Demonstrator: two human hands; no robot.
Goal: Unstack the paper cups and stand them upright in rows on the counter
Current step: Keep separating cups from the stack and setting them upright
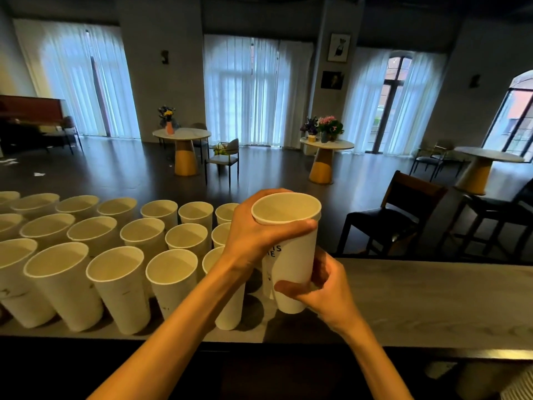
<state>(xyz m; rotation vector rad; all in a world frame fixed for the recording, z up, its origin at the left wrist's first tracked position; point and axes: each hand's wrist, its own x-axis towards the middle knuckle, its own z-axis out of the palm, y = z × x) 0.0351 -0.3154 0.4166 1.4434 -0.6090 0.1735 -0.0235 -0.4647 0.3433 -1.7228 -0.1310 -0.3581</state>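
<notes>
A dim café room with round tables lies beyond the long surface [432,287], where three rows of upright cups [121,272] fill the left part. At the rows' right end both hands hold a short stack of cups [291,255] above the surface. The left hand [253,235] grips the top rim; the right hand [320,287] clasps the base, likely to pull one cup free.
</notes>
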